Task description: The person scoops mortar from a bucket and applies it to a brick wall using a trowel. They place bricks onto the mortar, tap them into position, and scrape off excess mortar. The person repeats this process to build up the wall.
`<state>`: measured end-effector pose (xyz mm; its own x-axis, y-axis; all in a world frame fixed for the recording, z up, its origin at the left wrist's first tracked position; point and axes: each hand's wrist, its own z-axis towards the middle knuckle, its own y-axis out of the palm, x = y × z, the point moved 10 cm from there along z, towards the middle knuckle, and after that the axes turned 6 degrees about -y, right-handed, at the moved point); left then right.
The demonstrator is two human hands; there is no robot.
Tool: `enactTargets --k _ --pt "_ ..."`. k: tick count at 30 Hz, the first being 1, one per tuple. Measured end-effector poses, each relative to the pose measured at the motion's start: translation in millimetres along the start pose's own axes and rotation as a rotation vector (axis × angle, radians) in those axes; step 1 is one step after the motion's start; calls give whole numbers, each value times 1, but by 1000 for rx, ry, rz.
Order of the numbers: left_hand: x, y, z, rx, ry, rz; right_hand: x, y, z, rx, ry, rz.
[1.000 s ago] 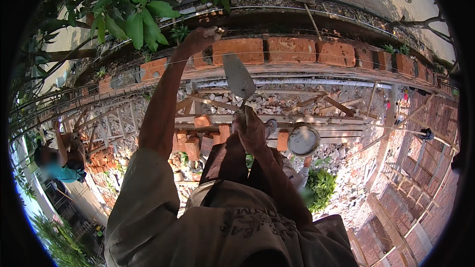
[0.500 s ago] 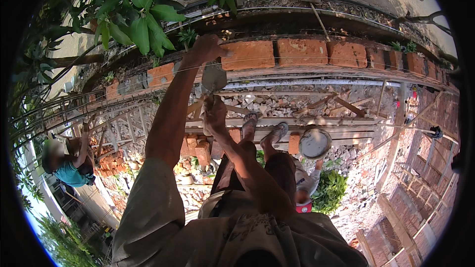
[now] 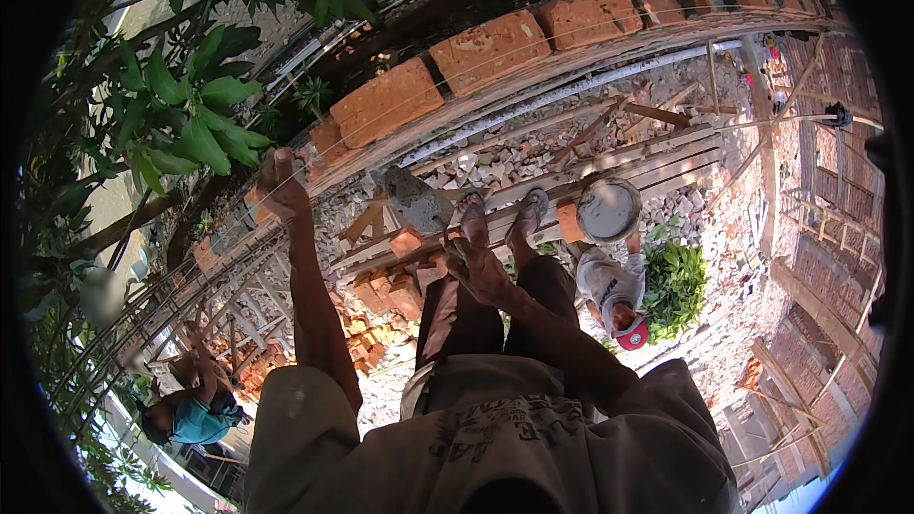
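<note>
My right hand (image 3: 473, 264) grips the handle of a trowel (image 3: 416, 200), whose grey mortar-smeared blade points up and left over the planks. My left hand (image 3: 279, 181) is stretched forward and rests on the left end of the row of red bricks (image 3: 390, 100); whether it grasps a brick there I cannot tell. My feet in sandals (image 3: 498, 212) stand on a wooden scaffold plank (image 3: 657, 157). A stretched string line runs along the top of the brick wall.
A round pan of mortar (image 3: 607, 210) sits on the plank at the right. Below it stands a person in a red cap (image 3: 614, 300), and another person in a blue top (image 3: 190, 414) is at lower left. Loose bricks (image 3: 386, 290), rubble, and leafy branches (image 3: 186, 119) surround the spot.
My view has swung left, tilting the wall. My right hand has lowered the trowel from beside the bricks toward the plank. My left hand stays on the brick row.
</note>
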<state>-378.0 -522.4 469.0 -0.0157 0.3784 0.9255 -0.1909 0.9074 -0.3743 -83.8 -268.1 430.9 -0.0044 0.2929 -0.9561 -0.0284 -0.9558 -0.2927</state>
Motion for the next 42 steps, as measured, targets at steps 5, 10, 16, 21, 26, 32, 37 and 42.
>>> enactTargets --k 5,10,16,21,26,32,37,42 --pt "-64 -4 -128 -165 -316 439 76 -107 -100 152 224 -252" --pt "-105 70 -273 -706 -475 663 210 -164 -195 403 223 -658" --pt "-98 150 -359 -991 -424 945 347 -219 -321 168 1253 -606" --pt "-86 202 -387 -1101 -235 907 317 -226 -378 316 1353 -730" --pt "-81 239 -411 -1212 -18 797 434 -210 -336 296 1315 -548" --pt "-78 253 -418 -1292 42 835 403 -239 -293 194 1112 -834" --pt "-78 258 -421 -1302 51 844 329 -241 -372 207 1454 -1054" --pt "-84 259 -420 -1265 31 834 344 -243 -378 546 1256 -934"
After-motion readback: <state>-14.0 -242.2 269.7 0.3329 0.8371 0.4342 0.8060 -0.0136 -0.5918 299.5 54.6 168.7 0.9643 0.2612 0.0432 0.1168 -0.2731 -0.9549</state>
